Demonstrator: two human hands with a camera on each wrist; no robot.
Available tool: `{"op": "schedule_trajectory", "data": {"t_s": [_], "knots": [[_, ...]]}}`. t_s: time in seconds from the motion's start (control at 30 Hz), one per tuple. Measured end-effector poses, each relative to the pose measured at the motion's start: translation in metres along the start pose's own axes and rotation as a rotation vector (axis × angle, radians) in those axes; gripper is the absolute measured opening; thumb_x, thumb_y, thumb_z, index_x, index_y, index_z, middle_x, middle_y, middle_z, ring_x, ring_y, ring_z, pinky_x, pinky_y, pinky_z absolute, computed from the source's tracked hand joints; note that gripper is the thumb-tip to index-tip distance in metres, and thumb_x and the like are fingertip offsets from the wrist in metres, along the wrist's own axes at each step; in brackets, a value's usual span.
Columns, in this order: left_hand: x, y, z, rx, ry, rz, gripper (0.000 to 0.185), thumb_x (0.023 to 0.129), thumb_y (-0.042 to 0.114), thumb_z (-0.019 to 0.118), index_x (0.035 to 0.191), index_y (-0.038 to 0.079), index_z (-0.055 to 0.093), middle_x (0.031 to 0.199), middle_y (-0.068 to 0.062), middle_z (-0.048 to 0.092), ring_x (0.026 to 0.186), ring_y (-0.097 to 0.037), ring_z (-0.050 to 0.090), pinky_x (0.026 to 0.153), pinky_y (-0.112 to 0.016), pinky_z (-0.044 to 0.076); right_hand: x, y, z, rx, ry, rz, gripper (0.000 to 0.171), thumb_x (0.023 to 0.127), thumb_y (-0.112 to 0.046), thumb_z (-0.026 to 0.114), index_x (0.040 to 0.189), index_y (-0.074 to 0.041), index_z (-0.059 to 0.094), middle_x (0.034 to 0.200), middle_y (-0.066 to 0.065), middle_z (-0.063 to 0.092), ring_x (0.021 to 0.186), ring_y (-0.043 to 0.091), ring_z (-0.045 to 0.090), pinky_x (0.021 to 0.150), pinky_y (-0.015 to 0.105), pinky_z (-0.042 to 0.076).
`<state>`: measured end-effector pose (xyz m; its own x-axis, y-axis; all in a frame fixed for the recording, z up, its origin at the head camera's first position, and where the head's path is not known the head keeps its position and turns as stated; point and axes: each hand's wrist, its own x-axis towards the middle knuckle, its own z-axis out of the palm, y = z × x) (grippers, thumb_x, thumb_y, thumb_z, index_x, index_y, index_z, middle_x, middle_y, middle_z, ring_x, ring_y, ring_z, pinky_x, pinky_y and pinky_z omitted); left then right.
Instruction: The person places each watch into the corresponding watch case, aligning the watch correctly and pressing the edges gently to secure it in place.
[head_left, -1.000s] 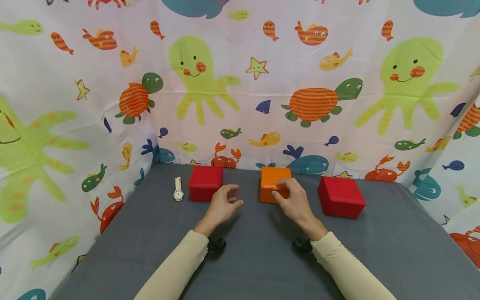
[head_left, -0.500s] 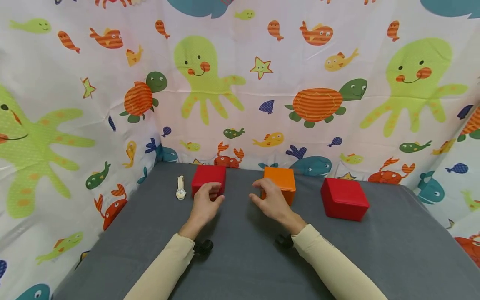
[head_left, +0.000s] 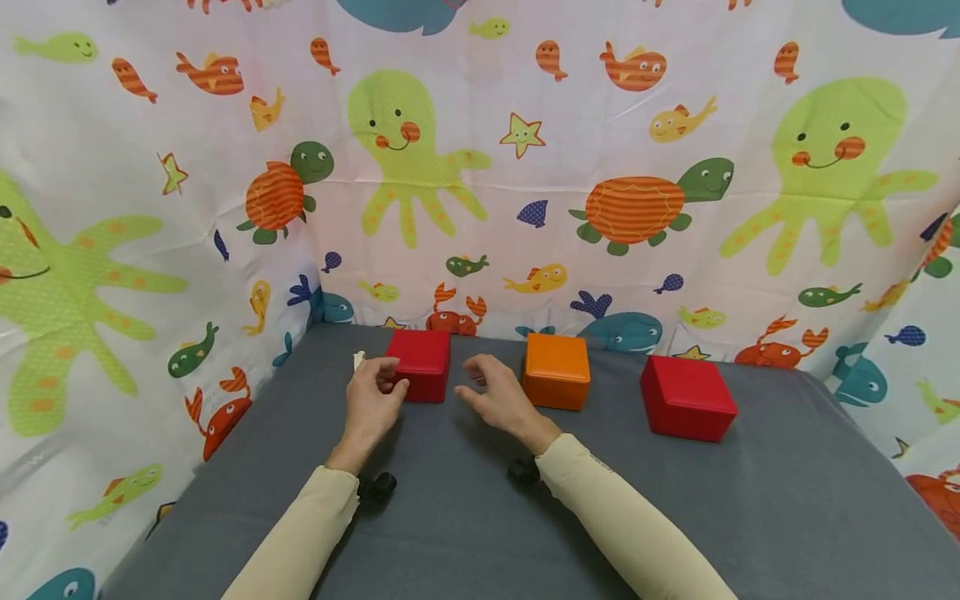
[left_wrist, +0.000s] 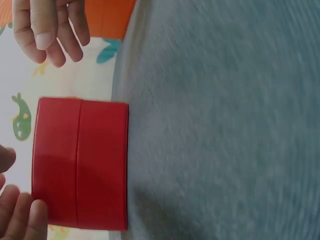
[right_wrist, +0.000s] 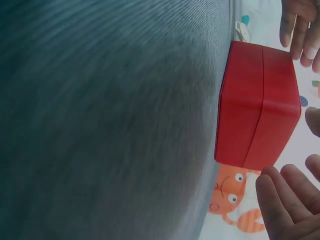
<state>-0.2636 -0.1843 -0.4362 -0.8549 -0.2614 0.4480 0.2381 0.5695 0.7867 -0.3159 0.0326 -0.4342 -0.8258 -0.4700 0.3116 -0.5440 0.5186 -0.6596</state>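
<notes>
Since the earlier head frame, both hands have been shifted leftward, away from the orange box (head_left: 556, 370), toward the left red box (head_left: 420, 364). In the head view, the left hand (head_left: 372, 402) is seen just left of that box with loosely curled fingers, nothing gripped; the right hand (head_left: 498, 398) is spread open to the box's right. A watch (head_left: 358, 359) is mostly hidden behind the left fingers. In the left wrist view, the box (left_wrist: 80, 163) is framed between fingertips (left_wrist: 22, 215), seemingly untouched. In the right wrist view, the box (right_wrist: 257, 126) lies just beyond relaxed fingers (right_wrist: 282, 202). Framing of the box for a grasp is suggested.
</notes>
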Motion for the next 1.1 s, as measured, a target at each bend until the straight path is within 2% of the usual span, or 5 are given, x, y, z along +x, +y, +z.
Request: {"op": "schedule_trajectory", "data": {"t_s": [0.17, 0.4, 0.7, 0.8, 1.1], "knots": [[0.005, -0.008, -0.006, 0.026, 0.046, -0.005, 0.035, 0.082, 0.003, 0.071, 0.115, -0.001, 0.061, 0.107, -0.017, 0.055, 0.092, -0.035, 0.056, 0.08, -0.045, 0.05, 0.01, -0.004, 0.013, 0.023, -0.033, 0.063, 0.05, 0.089, -0.028, 0.069, 0.127, -0.002, 0.051, 0.124, 0.014, 0.056, 0.108, 0.027, 0.059, 0.09, 0.039, 0.05], [0.012, -0.011, -0.005, 0.054, 0.001, -0.113, 0.047, 0.083, 0.006, 0.071, 0.126, -0.001, 0.053, 0.12, -0.018, 0.054, 0.105, -0.035, 0.057, 0.091, -0.046, 0.049, 0.021, -0.007, 0.026, 0.081, -0.052, 0.143, 0.056, 0.088, -0.035, 0.069, 0.131, -0.006, 0.049, 0.128, 0.013, 0.055, 0.107, 0.025, 0.06, 0.089, 0.038, 0.052], [0.018, -0.012, -0.004, 0.036, -0.029, -0.206, 0.052, 0.085, 0.005, 0.069, 0.132, -0.003, 0.049, 0.127, -0.023, 0.054, 0.109, -0.037, 0.058, 0.092, -0.047, 0.049, 0.032, -0.012, 0.035, 0.147, -0.054, 0.24, 0.063, 0.087, -0.036, 0.07, 0.137, -0.008, 0.043, 0.131, 0.009, 0.054, 0.106, 0.024, 0.06, 0.082, 0.036, 0.055], [0.018, -0.014, -0.004, 0.03, -0.044, -0.237, 0.052, 0.085, 0.005, 0.069, 0.132, -0.004, 0.049, 0.128, -0.024, 0.055, 0.109, -0.038, 0.059, 0.092, -0.047, 0.048, 0.034, -0.014, 0.037, 0.152, -0.052, 0.253, 0.062, 0.087, -0.034, 0.07, 0.137, -0.008, 0.044, 0.13, 0.009, 0.055, 0.104, 0.023, 0.061, 0.081, 0.035, 0.055], [0.022, -0.019, 0.0, 0.009, -0.051, -0.266, 0.047, 0.085, 0.007, 0.069, 0.129, -0.003, 0.054, 0.123, -0.024, 0.059, 0.107, -0.036, 0.061, 0.091, -0.046, 0.049, 0.033, -0.011, 0.036, 0.175, -0.034, 0.25, 0.059, 0.089, -0.032, 0.068, 0.137, -0.006, 0.044, 0.13, 0.01, 0.056, 0.103, 0.023, 0.061, 0.079, 0.033, 0.055]]}}
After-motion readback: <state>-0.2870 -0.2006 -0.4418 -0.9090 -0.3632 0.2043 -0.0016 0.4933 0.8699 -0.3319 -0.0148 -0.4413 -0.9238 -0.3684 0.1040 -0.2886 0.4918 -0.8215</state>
